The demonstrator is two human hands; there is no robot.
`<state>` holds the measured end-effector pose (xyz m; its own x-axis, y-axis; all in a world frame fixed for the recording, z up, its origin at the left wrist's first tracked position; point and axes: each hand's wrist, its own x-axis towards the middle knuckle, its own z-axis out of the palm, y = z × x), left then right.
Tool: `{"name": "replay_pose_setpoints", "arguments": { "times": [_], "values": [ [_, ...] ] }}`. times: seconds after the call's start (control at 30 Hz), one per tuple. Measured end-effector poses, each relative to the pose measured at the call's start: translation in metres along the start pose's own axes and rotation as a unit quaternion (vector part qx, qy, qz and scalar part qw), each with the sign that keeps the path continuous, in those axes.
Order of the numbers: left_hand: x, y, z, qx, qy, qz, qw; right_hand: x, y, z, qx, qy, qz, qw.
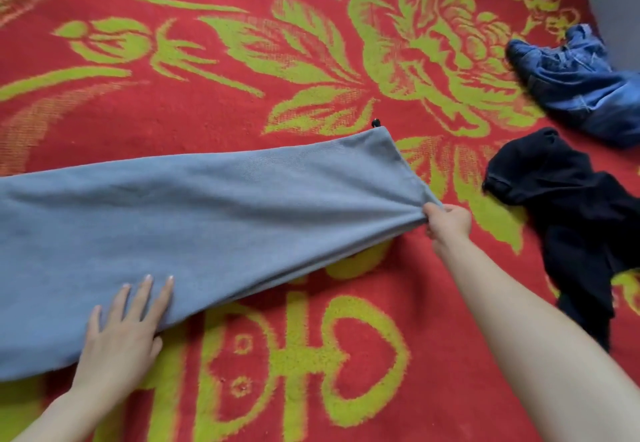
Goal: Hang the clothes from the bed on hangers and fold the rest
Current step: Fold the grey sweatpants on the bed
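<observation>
Fabric of the grey garment (pixel 207 213), spread across the red bedspread (pixel 214 112), looks soft, light and limp, so the left hand (pixel 121 330) presses it flat with straight fingers (pixel 142 294) while the right hand (pixel 448 223) pinches its bunched corner, a sound hold for folding.

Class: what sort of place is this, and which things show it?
Probably a bedroom at home: a red floral bed cover bears a grey garment, a black garment and blue jeans.
</observation>
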<state>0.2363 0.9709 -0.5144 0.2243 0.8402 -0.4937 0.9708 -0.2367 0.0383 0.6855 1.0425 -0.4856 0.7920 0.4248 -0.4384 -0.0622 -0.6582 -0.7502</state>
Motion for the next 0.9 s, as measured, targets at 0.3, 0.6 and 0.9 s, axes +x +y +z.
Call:
{"name": "replay_pose_setpoints", "arguments": {
  "times": [0.3, 0.6, 0.9],
  "values": [
    [-0.025, -0.014, 0.014, 0.010, 0.007, -0.009, 1.000, 0.000, 0.033, -0.057, -0.248, 0.121, 0.014, 0.961],
    [-0.044, -0.071, 0.013, 0.005, 0.028, -0.041, 0.999, -0.185, 0.085, 0.065, -0.484, -0.188, -0.438, 0.734],
    [-0.064, -0.194, 0.020, -0.004, 0.015, -0.240, 0.971, -0.244, 0.110, 0.116, -0.613, -0.300, -0.375, 0.627]
  ]
}}
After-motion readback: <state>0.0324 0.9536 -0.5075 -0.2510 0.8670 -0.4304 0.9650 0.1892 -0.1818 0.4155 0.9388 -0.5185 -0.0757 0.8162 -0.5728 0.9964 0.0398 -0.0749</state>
